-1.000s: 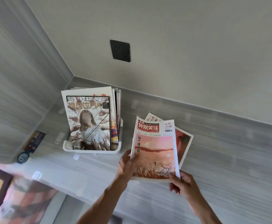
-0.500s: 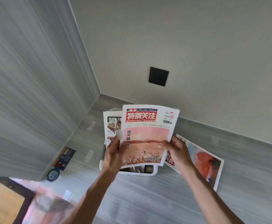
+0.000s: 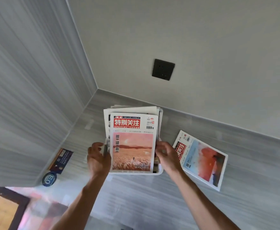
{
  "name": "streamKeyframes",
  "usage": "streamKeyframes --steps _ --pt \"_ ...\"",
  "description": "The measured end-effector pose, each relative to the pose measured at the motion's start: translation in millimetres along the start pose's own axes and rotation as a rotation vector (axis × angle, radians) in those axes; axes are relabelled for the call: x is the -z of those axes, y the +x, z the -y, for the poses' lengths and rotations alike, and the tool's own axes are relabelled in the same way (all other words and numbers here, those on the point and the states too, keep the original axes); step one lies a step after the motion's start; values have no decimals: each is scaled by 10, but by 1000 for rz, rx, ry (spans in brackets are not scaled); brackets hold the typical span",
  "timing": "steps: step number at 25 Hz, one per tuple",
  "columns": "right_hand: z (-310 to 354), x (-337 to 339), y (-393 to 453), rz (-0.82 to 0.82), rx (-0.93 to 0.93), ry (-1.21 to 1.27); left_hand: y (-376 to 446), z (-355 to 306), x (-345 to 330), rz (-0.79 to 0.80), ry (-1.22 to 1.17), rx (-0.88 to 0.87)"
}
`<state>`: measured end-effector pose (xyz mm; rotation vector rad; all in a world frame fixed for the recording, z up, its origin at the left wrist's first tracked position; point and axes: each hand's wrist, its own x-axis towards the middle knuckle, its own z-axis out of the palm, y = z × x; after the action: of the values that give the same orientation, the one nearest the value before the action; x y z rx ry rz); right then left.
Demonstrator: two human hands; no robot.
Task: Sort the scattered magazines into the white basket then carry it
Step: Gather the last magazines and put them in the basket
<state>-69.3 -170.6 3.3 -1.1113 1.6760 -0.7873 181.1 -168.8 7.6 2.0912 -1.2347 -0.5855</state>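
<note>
The pink magazine (image 3: 132, 143) stands upright in the basket (image 3: 159, 172), long axis vertical, red masthead on top reading "SPECIAL FOCUS", dated 2024, sunset field on its cover. My left hand (image 3: 97, 159) curls round the basket's left edge, my right hand (image 3: 166, 156) round its right. Right of the basket, another magazine (image 3: 202, 160) lies flat on the counter (image 3: 152, 196).

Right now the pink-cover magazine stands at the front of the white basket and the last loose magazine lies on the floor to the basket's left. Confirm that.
Not quite. The pink-cover magazine does stand at the front of the white basket, but the head view shows the last loose magazine on the floor to the basket's right, beyond the right hand, not on the left.
</note>
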Motion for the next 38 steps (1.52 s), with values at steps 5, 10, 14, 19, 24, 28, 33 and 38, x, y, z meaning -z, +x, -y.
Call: streamKeyframes --steps 5,10,14,19,24,28,33,38 --pt "-825 965 -112 -233 -320 -60 -720 -440 -296 154 -182 -380" --pt "-1642 1878 -229 -388 -646 -234 -1491 -670 -840 389 -112 -390" --pt "-1800 2016 -144 -342 -583 -562 -1862 -671 -1113 402 -41 -255" --pt "-1837 1958 -142 -384 -449 -431 -2188 -705 -1154 347 -40 -181" --pt "-1675 1875 -329 -238 -572 212 -2402 -835 -1245 412 -80 -54" --pt "-1510 1879 -769 -113 -649 400 -2408 -1009 -1368 615 -232 280" --pt "-1490 1711 -1442 66 -722 469 -2355 -1224 -1431 642 -526 570" --pt "-1466 1806 -1636 -30 -591 87 -2241 -1166 -1042 656 -538 97"
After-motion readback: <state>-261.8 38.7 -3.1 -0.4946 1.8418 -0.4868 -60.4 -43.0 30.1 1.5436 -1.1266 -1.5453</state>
